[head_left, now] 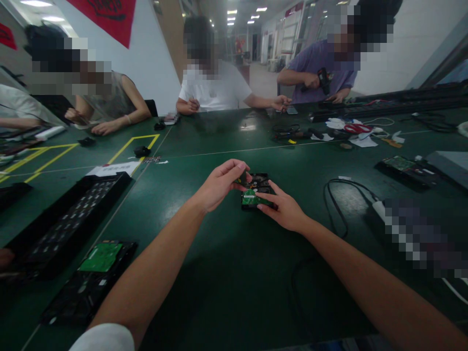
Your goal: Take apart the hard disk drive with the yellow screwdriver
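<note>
A hard drive (252, 199) with a green circuit board lies on the green table in front of me. Above its left edge, my left hand (224, 183) is closed in a pinch. Something small and dark shows between those fingertips, too indistinct to name. My right hand (285, 208) rests against the drive's right side, fingers stretched and apart, fingertips touching the board's edge. Parts of the drive are hidden behind both hands.
Another hard drive (98, 263) and a long black tray (69, 214) lie on the left. A drive (405, 170), a black cable (334, 209) and red scissors (357, 128) are on the right. Several people sit opposite, one holding a power drill (323, 81).
</note>
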`<move>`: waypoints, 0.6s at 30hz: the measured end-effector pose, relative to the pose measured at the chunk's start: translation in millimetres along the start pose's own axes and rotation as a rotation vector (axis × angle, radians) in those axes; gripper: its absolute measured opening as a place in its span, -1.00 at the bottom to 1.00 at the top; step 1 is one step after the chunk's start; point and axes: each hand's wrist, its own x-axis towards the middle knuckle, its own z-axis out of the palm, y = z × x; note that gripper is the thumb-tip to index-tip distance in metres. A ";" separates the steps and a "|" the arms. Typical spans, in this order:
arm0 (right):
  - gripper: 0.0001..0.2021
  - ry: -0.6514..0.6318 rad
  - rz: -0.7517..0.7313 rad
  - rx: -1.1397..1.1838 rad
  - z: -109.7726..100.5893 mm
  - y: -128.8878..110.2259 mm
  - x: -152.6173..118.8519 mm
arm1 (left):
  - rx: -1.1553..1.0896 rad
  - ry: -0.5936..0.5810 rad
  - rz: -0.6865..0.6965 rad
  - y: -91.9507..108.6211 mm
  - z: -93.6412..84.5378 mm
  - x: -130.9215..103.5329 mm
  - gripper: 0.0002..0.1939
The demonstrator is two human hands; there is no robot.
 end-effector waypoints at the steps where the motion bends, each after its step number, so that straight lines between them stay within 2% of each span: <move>1: -0.51 -0.003 0.000 -0.005 -0.3 -0.5 0.1 | 0.022 -0.003 0.004 0.1 0.1 -0.3 -0.69; 5: -0.51 -0.016 0.006 -0.007 -2.3 -3.2 0.8 | 0.156 0.006 0.026 0.4 -0.9 -0.6 -0.65; 12: -0.50 -0.015 0.013 -0.004 -2.5 -3.3 0.6 | 0.552 0.141 0.081 6.5 -1.7 -1.0 -0.51; 15: -0.51 -0.007 0.018 0.000 -1.8 -2.4 0.4 | 0.571 0.143 0.084 10.1 -1.7 -1.8 -0.51; 18: -0.51 -0.013 0.028 -0.007 -2.2 -2.4 0.3 | 0.525 0.111 0.026 11.2 -1.9 -2.7 -0.53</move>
